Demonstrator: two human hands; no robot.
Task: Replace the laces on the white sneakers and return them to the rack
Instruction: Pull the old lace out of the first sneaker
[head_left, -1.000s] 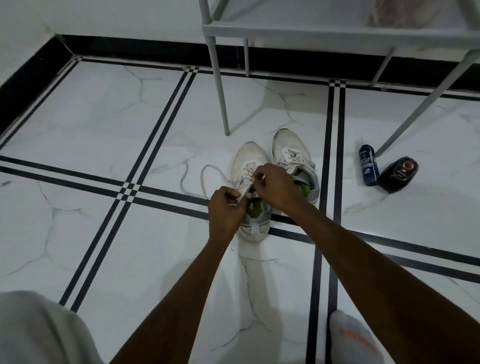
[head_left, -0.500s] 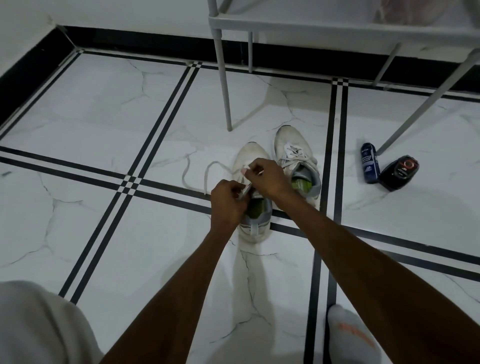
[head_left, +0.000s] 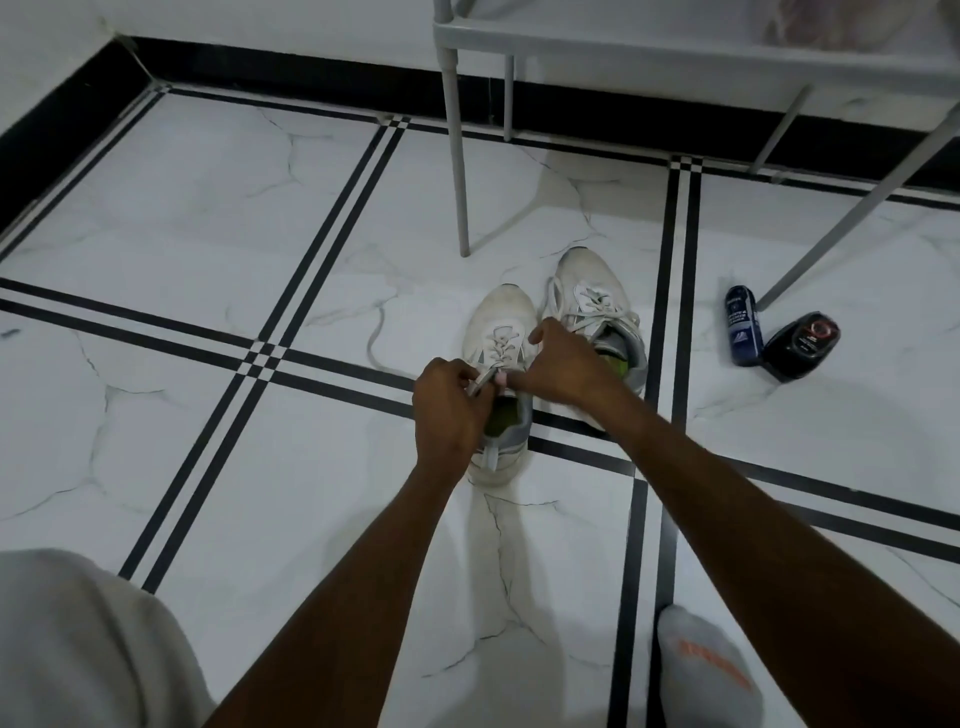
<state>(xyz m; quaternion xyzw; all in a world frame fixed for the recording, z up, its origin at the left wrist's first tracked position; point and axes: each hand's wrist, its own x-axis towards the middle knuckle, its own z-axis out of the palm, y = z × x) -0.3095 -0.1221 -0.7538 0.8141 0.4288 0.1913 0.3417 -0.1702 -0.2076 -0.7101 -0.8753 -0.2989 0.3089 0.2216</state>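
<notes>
I observe two white sneakers side by side on the marble floor (head_left: 208, 218), toes pointing toward the rack (head_left: 675, 47). The left sneaker (head_left: 501, 332) sits nearer to me; the right sneaker (head_left: 592, 296) lies just beside it, slightly farther forward, and is already laced across the tongue.

My left hand (head_left: 449, 410) is positioned over the collar of the left sneaker, fingers curled, pinching a white lace (head_left: 480, 382) end at the upper eyelets. My right hand (head_left: 563, 366) reaches across from the right, fingers curled; a fingertip meets the same lace section at the tongue. I cannot tell whether it actually grips the lace. A loose length of lace trails onto the floor to the left of the sneaker.

To the right, near a rack leg, a blue bottle (head_left: 743, 332) and a black container (head_left: 802, 343) lie on the floor, touching one another. A socked foot (head_left: 701, 675) shows at the lower edge.
</notes>
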